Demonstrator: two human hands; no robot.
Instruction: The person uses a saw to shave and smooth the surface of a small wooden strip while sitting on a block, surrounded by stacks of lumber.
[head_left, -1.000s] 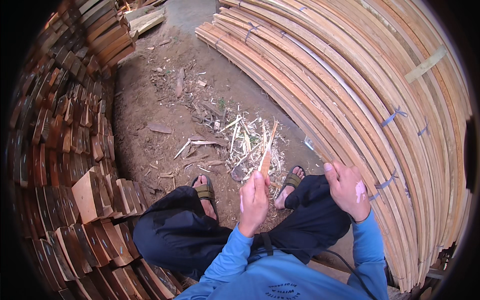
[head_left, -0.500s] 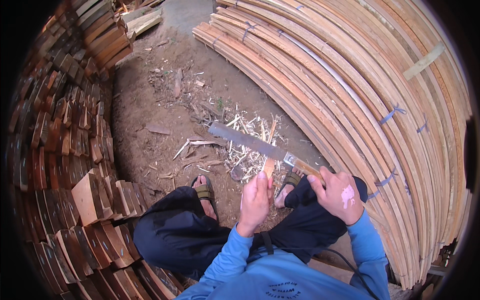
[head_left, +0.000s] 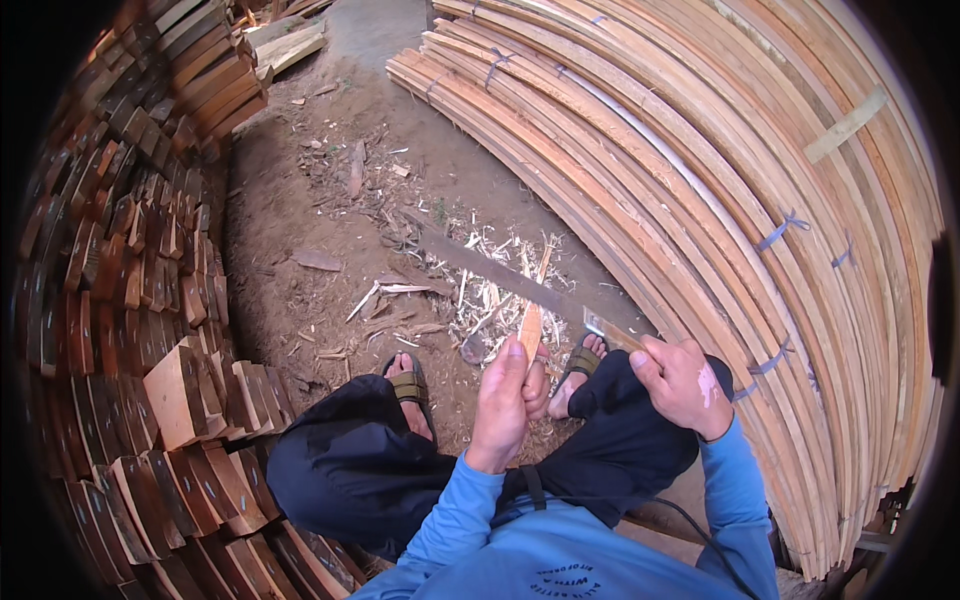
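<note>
Left hand (head_left: 508, 395): fingers curled closed, thumb up, gripping the lower end of a slim pale-orange wooden strip (head_left: 531, 328). Strip stands out from the fist, upper part leaning slightly right, above the ground between the feet.

Right hand (head_left: 685, 385): closed around the wooden handle of a long, flat, grey metal blade (head_left: 500, 275). Blade slants up and left, crossing in front of the strip; somewhat blurred. Contact between the two: cannot tell.

Under and beyond the hands: loose heap of thin pale wood shavings (head_left: 487, 312) on bare brown earth (head_left: 285, 225), with darker bark-like scraps farther out.

Feet either side, in dark open sandals with olive straps (head_left: 407, 385). Knees spread, loose black trousers (head_left: 350, 465); blue long-sleeved shirt (head_left: 560, 545) nearest the lower edge.

Left flank: tall stack of short reddish-brown wooden blocks (head_left: 180, 395), cut ends facing out. Right flank: long pale wooden slats (head_left: 640, 180) in bundles, bound with purple-blue ties (head_left: 783, 230); edges bowed by the lens.
</note>
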